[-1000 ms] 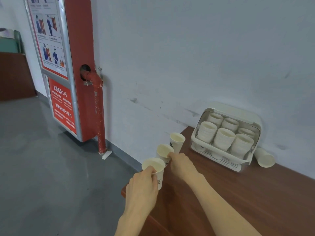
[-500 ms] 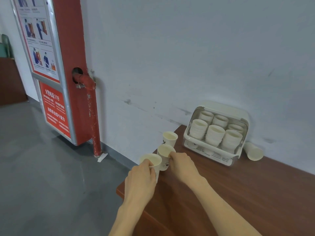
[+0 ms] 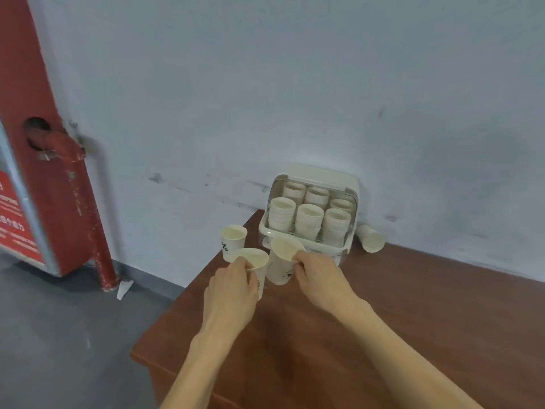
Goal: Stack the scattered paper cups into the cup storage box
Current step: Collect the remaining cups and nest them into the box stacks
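My left hand (image 3: 233,286) grips a white paper cup (image 3: 256,261) by its side near the table's left corner. My right hand (image 3: 317,276) holds a second cup (image 3: 281,262), tilted toward the left one, with the thumb over its rim. A third cup (image 3: 232,240) stands upright at the table's far left edge. Another cup (image 3: 370,238) lies on its side against the wall, right of the box. The cup storage box (image 3: 317,249), cream with its lid open, holds several stacks of cups.
The brown wooden table (image 3: 383,320) stands against a pale wall. Its left edge drops to a grey floor (image 3: 59,335). A red fire cabinet (image 3: 35,172) with a red pipe (image 3: 91,225) stands to the left.
My right hand has lifted its cup off the table and tilted it toward the cup in my left hand. The view has shifted left to right and closer.
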`<state>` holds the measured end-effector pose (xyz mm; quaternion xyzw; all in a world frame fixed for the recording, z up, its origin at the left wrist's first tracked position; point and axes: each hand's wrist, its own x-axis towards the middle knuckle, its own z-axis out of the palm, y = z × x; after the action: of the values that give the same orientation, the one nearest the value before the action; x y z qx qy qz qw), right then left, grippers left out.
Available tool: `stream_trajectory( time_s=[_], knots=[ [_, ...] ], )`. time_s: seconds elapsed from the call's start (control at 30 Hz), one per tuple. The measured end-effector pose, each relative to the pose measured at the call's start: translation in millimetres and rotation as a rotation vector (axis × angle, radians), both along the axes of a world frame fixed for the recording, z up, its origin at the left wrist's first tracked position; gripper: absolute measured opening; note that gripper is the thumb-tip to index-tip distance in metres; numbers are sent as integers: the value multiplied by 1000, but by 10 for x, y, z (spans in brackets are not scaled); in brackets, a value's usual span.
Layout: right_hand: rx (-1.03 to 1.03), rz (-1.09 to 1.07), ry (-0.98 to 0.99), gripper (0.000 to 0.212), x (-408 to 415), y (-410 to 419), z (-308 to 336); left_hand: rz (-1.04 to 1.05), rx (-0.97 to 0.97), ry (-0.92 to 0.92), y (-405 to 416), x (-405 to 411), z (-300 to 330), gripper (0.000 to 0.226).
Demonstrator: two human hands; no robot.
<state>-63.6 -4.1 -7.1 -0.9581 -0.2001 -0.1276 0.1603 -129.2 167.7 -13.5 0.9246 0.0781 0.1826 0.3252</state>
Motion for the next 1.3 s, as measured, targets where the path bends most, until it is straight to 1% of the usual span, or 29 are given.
stream_trajectory(
  time_s=[0.27,0.4,0.63,0.93,1.07,1.17,1.3],
  knots=[
    [40,-155,30,20,59,-619,144,-62,-3,-25,-329,277,8,15],
    [82,-211,31,18,149,-778,196,-82,-32,16,-405,362,-60,15],
    [112,-191,-63,20,449,-749,368,-122,6,28,-496,532,-72,18],
    [45,-238,-187,22,1166,-555,643,-143,14,-6,-427,830,-29,16],
    [-8,-258,-247,22,1455,-486,662,-165,-43,-55,-380,947,-1,13],
    [-68,-268,-234,22,1578,-444,613,-176,-52,-96,-354,1003,-13,14],
    [-186,-271,-142,17,1683,-402,495,-180,-51,-113,-323,1080,-56,13]
  ],
)
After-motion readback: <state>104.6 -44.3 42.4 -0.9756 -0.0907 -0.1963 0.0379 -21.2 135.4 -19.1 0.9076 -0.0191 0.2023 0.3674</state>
